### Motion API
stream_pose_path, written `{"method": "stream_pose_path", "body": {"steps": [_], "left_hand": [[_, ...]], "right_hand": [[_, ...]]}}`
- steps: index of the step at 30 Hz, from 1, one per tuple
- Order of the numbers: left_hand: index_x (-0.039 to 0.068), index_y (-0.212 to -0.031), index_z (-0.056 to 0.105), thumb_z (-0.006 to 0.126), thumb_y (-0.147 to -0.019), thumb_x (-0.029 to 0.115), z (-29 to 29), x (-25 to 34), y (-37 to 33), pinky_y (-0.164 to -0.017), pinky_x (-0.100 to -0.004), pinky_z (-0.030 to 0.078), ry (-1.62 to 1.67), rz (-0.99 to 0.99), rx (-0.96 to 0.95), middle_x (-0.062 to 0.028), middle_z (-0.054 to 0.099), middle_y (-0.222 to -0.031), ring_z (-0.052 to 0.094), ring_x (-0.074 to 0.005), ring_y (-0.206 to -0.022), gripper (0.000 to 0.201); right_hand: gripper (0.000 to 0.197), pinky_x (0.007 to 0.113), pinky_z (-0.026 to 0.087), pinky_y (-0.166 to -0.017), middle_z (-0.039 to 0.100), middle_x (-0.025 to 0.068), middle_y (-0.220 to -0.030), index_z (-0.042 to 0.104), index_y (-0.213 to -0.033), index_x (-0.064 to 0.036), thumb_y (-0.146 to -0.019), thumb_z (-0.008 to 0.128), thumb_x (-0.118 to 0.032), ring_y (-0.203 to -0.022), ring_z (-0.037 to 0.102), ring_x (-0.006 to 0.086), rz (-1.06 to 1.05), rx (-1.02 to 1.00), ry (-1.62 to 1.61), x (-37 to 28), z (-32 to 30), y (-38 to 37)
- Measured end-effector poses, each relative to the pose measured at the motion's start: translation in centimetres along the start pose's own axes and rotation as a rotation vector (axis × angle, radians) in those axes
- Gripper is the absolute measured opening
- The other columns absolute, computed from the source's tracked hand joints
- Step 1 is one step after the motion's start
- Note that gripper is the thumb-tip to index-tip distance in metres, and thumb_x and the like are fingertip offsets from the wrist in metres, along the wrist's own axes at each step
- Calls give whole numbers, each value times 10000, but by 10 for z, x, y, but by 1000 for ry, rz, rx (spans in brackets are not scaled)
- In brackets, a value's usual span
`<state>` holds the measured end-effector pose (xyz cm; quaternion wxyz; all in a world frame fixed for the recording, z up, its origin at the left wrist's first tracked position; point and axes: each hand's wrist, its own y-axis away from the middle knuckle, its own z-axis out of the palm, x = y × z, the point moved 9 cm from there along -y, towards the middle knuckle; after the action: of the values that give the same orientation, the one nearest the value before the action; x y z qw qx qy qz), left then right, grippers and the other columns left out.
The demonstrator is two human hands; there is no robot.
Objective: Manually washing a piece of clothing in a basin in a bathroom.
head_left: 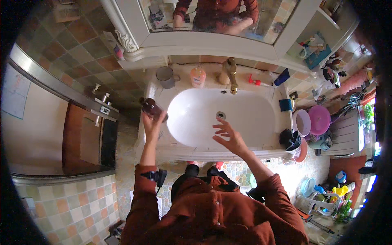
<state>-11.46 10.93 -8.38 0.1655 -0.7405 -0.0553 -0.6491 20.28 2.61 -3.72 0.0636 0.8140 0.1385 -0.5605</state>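
My left hand point(152, 121) is wrapped round a dark brown bottle point(152, 108) at the left end of the washbasin counter. The bottle tilts, its top toward the far left. Over the white basin point(257, 106), my right hand point(230, 138) hangs with its fingers apart and nothing in them. Below those fingers shows the round drain point(220, 115). Along the counter's far edge stand a grey mug point(165, 77), a pinkish soap bottle point(198, 76) and a brass faucet point(229, 75). A red pump head point(255, 80) lies right of the faucet.
A white-framed mirror point(212, 43) rises behind the counter. A dark blue tube point(281, 76) and a blue brush point(286, 105) are at the right end. Beyond them are a pink basin point(319, 120) and a white one point(301, 122). A doorway point(36, 122) is at left.
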Motion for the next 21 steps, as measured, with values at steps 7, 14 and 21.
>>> {"method": "stream_pose_path", "body": {"steps": [7,14,21], "left_hand": [[9,-1108,483,801,-717,212,-16,-64,-61,-815,-307,465,-44,-60,77,-81,565,-1031,555,-171,-904,543],[4,-1127,459,791,-723,130,1,-79,-48,-812,-294,464,-94,-63,33,-73,539,-1041,550,-165,-907,537],[25,-1221,413,769,-729,89,4,-110,-43,-802,-299,469,30,-71,19,-93,507,-1127,519,-185,-1003,611]], "right_hand": [[529,336,537,-759,621,125,-1108,430,-1314,-83,-840,665,-110,-898,643,195,248,157,-102,73,-35,32],[444,299,525,-730,653,120,-1023,486,-1262,-51,-854,647,-121,-877,644,184,291,295,-102,126,-74,44],[327,271,498,-724,659,99,-1004,570,-1159,-31,-837,609,-73,-855,636,154,372,423,-1,204,-137,4]]}}
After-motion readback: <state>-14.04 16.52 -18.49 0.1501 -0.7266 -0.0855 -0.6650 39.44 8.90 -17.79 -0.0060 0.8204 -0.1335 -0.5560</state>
